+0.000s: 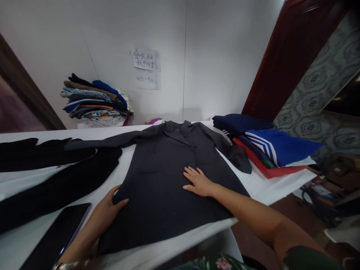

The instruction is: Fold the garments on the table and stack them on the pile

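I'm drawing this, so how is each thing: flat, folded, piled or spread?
Dark coat: laid flat, sleeves outward
Left hand: at coat's edge, thumb on top
Right hand: flat on coat
Back left clothes: stacked
Clothes at right: folded, piled
Black cloth: spread out
Paper signs: stuck to wall
Dark slab: lying flat

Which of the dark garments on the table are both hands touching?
The dark grey jacket spread out in the middle: the left hand is at its side edge, the right hand on its front. Neither touches the black garments at picture left.

Pale wall [225, 56], patterned wallpaper [315, 82]
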### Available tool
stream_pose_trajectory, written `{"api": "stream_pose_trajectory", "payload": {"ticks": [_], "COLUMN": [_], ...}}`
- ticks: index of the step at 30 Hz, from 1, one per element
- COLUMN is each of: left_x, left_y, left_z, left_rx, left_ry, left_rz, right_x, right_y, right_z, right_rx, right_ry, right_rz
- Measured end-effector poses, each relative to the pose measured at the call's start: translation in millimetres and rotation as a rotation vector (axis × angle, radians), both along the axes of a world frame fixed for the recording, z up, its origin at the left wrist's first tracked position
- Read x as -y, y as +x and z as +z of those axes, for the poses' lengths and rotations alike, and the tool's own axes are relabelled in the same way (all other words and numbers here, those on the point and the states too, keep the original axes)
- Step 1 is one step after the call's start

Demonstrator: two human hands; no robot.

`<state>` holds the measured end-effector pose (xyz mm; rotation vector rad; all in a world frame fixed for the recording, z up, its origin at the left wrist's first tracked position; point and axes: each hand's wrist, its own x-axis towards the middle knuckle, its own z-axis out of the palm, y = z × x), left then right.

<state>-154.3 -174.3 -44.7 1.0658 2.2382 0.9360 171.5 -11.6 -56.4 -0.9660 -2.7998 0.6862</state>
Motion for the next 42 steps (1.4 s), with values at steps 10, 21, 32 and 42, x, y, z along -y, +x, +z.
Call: {"api": "stream_pose_trajectory", "payload": {"ticks": [10, 21, 32, 42], "left_x": [1, 7, -127, -248], "left_y": [0, 3, -46, -50], "left_z": [-4.7, 0.7, 24.4, 13.8], "left_rx": [0.035, 0.038, -0.259, -0.267], "left_ry": [-0.039, -0.027, -0.181, -0.167], "left_rz": [-0.012, -0.055, 0.005, 0.203], "right_x": [-126, -155, -157, -156], "right_y": [42, 65, 67, 65], "right_z": [3, -33, -46, -45], "right_rx": [0.016, 0.290, 0.226, 0.159], "right_ry": [0.232, 0.246, 0.352, 0.344], "right_rz": [-0.481, -0.599, -0.609, -0.604]}}
